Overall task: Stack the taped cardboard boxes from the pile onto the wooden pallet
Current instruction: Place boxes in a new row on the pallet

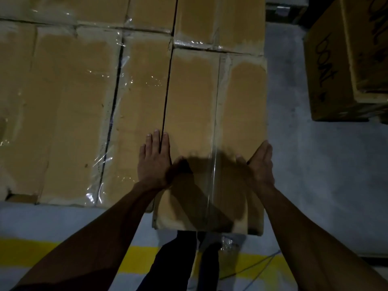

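A taped cardboard box point(212, 106) lies at the right end of a flat layer of similar boxes point(69, 106), its near end sticking out past the row. My left hand point(155, 160) lies flat with straight fingers over the dark seam along the box's left edge. My right hand point(260, 164) presses its palm against the box's right side, fingers straight and thumb resting on top. Clear tape runs lengthwise down the box. The pallet is hidden under the boxes.
Grey concrete floor point(315, 175) lies to the right. A stack of brown boxes with black handwriting point(336, 66) stands at the upper right. A yellow floor line point(136, 261) and a thin blue cable point(258, 265) run near my legs point(180, 263) at the bottom.
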The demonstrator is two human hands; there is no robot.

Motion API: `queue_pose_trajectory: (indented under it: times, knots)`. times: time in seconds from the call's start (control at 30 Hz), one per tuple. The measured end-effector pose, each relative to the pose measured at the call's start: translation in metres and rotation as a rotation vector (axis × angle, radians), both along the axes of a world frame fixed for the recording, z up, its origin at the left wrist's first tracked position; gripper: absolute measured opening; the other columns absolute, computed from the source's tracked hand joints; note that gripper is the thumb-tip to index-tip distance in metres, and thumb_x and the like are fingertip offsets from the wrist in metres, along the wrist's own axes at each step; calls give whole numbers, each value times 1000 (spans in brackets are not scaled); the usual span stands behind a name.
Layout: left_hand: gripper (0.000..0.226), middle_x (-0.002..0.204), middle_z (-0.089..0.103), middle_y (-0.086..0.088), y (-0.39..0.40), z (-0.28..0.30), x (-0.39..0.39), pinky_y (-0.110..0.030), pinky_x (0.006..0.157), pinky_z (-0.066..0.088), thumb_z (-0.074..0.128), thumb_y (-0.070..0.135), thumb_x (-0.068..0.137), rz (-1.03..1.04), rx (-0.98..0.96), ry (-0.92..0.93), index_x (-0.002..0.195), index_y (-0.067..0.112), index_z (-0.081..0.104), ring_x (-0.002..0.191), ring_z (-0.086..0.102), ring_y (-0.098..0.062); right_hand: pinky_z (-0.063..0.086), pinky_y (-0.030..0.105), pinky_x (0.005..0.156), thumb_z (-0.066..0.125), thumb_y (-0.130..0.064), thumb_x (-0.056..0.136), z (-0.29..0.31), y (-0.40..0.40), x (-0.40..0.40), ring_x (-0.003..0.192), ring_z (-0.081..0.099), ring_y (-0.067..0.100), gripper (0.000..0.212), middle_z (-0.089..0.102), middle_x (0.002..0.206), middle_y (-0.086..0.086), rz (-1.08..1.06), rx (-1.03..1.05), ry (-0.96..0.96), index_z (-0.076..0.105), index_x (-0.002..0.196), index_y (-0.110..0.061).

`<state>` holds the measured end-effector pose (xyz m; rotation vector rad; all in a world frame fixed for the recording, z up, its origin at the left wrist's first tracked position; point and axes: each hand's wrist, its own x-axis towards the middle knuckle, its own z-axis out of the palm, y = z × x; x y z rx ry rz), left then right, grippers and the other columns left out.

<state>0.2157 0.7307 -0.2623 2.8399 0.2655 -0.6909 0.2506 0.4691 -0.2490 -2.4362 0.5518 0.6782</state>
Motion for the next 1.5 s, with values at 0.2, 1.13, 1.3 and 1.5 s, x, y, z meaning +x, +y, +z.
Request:
queue_pose_trajectory:
  times: [0.2, 1.13, 1.3, 1.5]
  knots:
    - [85, 163, -14, -10, 4, 9, -70, -44, 121, 2, 24, 67, 95, -67, 22, 32, 156, 18, -8, 150, -11, -29, 21, 55, 116, 55, -61, 90, 4, -4, -68, 152, -7, 34, 107, -21, 163, 12, 231, -95, 5, -10, 157, -11]
    - [93, 159, 20, -22, 21, 7, -158, -48, 115, 26, 71, 45, 85, -292, 81, -93, 153, 4, 23, 145, 24, -40, 25, 65, 111, 82, -52, 71, -23, -20, -167, 144, 2, 59, 116, 1, 158, 36, 572, -282, -181, 19, 157, -7]
    - [91, 149, 38, -28, 22, 3, -155, -52, 109, 39, 80, 38, 77, -283, 76, -92, 146, -2, 36, 134, 39, -45, 17, 61, 116, 76, -54, 77, -21, -18, -157, 145, -8, 55, 114, -9, 160, 32, 585, -284, -158, 9, 158, -11]
    - [70, 144, 45, -26, 14, 5, -147, -50, 99, 46, 72, 23, 86, -238, 74, -124, 143, -3, 41, 130, 45, -44, 12, 60, 117, 76, -50, 79, -21, -16, -141, 146, -9, 54, 113, -12, 160, 31, 574, -266, -156, 5, 158, -11]
